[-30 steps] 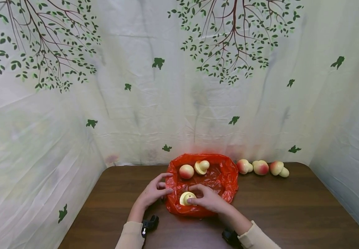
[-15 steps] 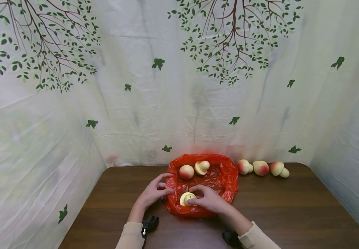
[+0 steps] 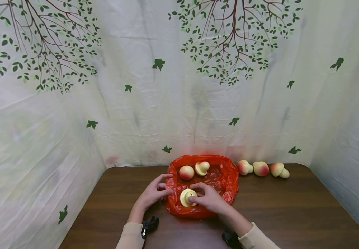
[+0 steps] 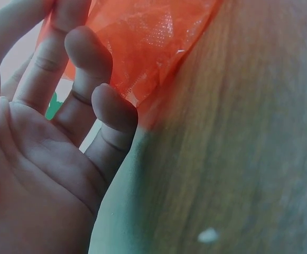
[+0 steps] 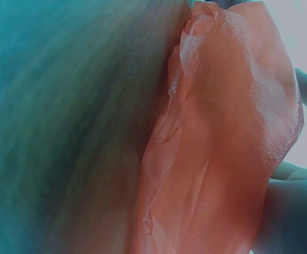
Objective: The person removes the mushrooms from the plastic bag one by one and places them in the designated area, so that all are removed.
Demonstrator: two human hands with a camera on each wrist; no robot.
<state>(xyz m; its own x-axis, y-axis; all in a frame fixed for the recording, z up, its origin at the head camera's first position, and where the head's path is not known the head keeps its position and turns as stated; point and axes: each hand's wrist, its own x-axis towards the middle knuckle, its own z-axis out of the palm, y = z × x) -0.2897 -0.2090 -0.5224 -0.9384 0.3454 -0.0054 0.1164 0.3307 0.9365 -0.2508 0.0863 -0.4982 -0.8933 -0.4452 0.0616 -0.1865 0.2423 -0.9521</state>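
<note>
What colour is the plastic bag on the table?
The plastic bag is bright red; the head view shows it best.

Red bag (image 3: 233, 181) open upward, with room at its far right; hands at left and near right.
The left hand (image 3: 154, 190) blocks the left rim; the right hand (image 3: 210, 199), its grip on a pale knobbed piece (image 3: 184, 197), obstructs the near interior. A red-and-cream ball (image 3: 186, 172) fills the far left, a second knobbed piece (image 3: 202, 168) the far middle. Desk (image 3: 291, 211) surface gives passage right of the bag, nearer than three pieces (image 3: 261, 168) lining the far edge; printed cloth (image 3: 182, 117) walls off beyond.
</note>
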